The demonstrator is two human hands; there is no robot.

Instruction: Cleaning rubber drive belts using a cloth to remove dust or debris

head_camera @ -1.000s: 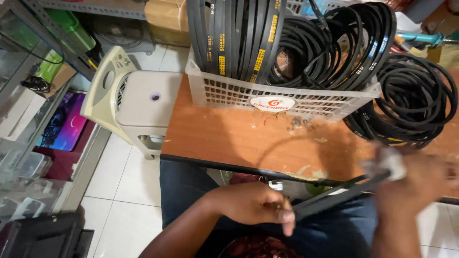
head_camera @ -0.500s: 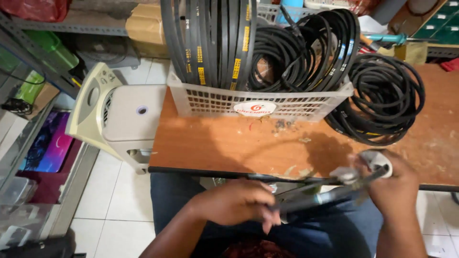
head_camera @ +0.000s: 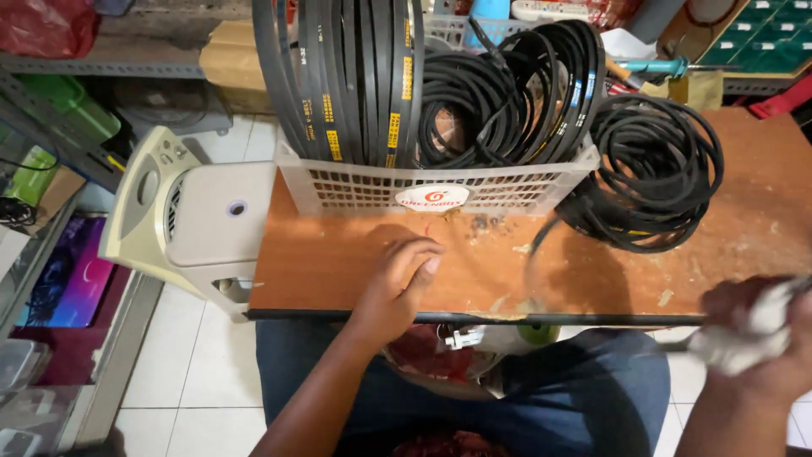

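Note:
My left hand [head_camera: 397,283] lies over the front of the wooden table [head_camera: 338,262], fingers curled and palm down. I cannot see whether it holds anything. My right hand [head_camera: 761,338] is at the lower right, blurred, closed on a white cloth [head_camera: 744,343]. A thin black belt [head_camera: 534,254] arcs, blurred, from the table's front edge up toward the coil of black belts [head_camera: 655,173] lying on the table.
A white plastic basket [head_camera: 338,190] at the back of the table holds upright black belts [head_camera: 355,76] and coiled ones [head_camera: 507,93]. A beige plastic stool [head_camera: 190,224] stands to the left. Metal shelves [head_camera: 59,161] line the left side. My legs in jeans [head_camera: 575,398] are under the table.
My left hand has risen from below the table edge onto the tabletop. My right hand with the cloth has swung out to the right. The belt stretched between them no longer shows there.

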